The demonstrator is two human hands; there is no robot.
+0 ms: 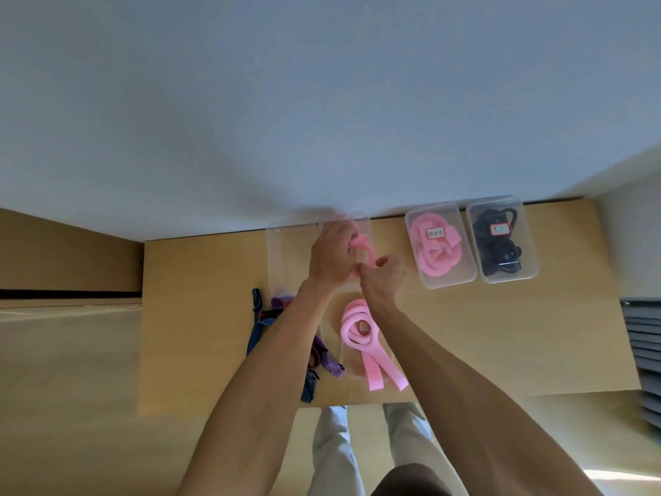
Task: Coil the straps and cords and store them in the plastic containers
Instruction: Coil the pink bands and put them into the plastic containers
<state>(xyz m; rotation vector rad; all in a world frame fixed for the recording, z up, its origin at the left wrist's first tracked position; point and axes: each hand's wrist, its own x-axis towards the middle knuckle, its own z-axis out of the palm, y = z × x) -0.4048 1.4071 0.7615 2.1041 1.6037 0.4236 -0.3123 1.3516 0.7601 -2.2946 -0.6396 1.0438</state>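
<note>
Both hands hold one pink strap (364, 249) above the far middle of the wooden table (500, 338). The left hand (331, 257) has its fingers curled round the strap's upper bunch, and the right hand (384, 275) pinches its lower part between thumb and fingers just beside the left. The strap hangs over an open clear container (357, 223) set against the wall; how much of the strap is inside cannot be told, since the hands cover it.

Nearer the person, between the forearms, a second pink strap (361, 334) lies loosely coiled, its two flat ends trailing toward the table's near edge. It seems to rest in or on a clear tray, but the blur leaves that unclear. Left of it, partly under the left forearm, a tangle of blue striped and purple straps (264, 323) lies on the table. Another clear piece (286, 252) stands beyond that tangle, left of the hands.

To the right, well apart from the hands, two lidded containers stand side by side by the wall: one with pink strap inside (441, 245) and one with black cords inside (500, 239), each bearing a small label on its lid. At the right edge of the view stands a grey slatted object (644, 352).
</note>
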